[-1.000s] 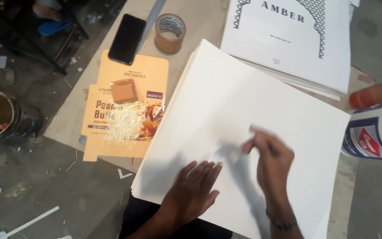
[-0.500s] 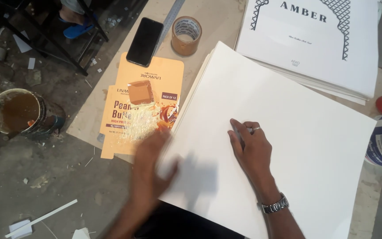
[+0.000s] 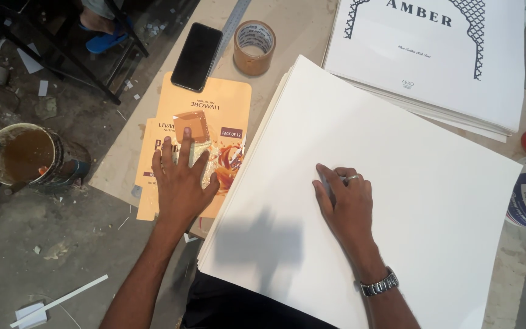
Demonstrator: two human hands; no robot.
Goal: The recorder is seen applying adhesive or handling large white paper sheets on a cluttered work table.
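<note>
At upper centre a black phone (image 3: 196, 56) and a roll of brown tape (image 3: 254, 47) lie beside a printed stack; a glue-filled tin (image 3: 28, 154) sits at far left. The left hand (image 3: 182, 183) lies flat, fingers spread, on a flattened orange carton (image 3: 205, 143) at centre left, fingertips by a small tan block (image 3: 191, 125). The right hand (image 3: 343, 204) presses open-palmed, gripping nothing, on the large white sheet stack (image 3: 409, 201) filling the centre.

Both my forearms are bare; no sleeves are visible. My right grip (image 3: 343, 201) carries a thin silver-coloured ring (image 3: 352, 178) on one finger. A metal link wristwatch band (image 3: 380, 284), silver in tone, encircles my right wrist. My left grip (image 3: 181, 183) wears no ring or band. Dark clothing (image 3: 238, 304) covers my lap.
</note>
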